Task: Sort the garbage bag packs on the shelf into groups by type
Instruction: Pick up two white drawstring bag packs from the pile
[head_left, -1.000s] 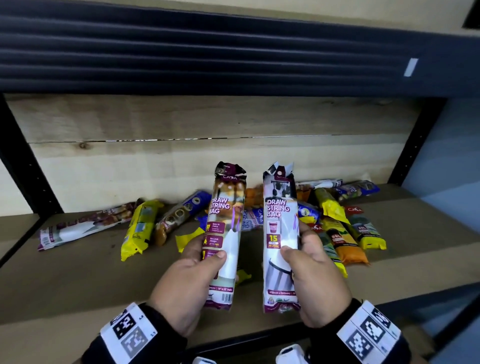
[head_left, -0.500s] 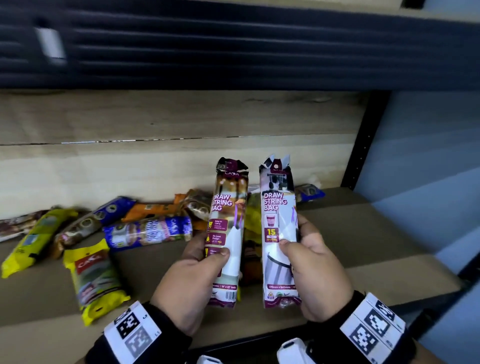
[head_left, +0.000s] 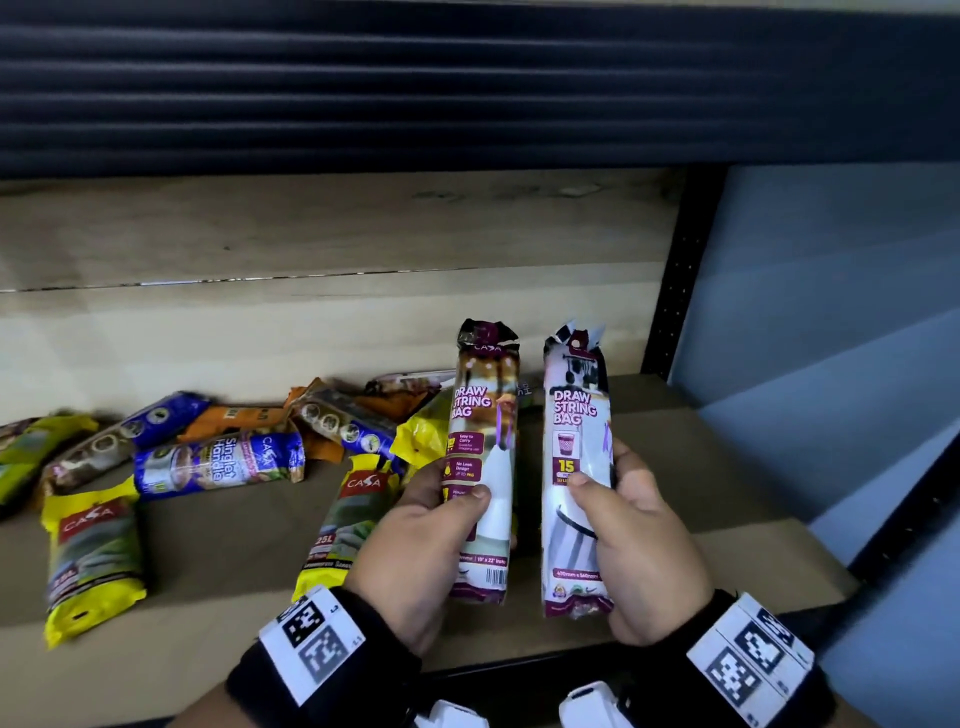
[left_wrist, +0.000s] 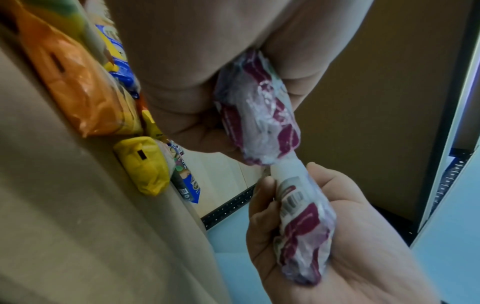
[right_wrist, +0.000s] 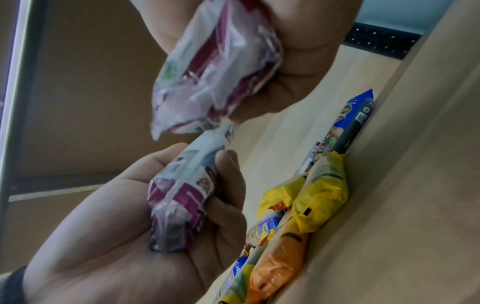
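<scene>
While the left hand (head_left: 415, 540) grips one drawstring pack (head_left: 483, 457) and the right hand (head_left: 641, 545) grips another drawstring pack (head_left: 574, 467), both upright above the shelf (head_left: 675, 452), two matching packs appear paired; next they need one shared bare spot; roughly ten mixed packs (head_left: 218, 462) lie loose at left, two of them yellow.

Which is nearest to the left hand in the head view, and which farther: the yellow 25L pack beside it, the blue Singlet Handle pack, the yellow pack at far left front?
From the left hand:
1. Yellow 25L pack, just left, touching or nearly.
2. Blue Singlet Handle pack, farther left and behind.
3. Yellow front-left pack, farthest left.
</scene>
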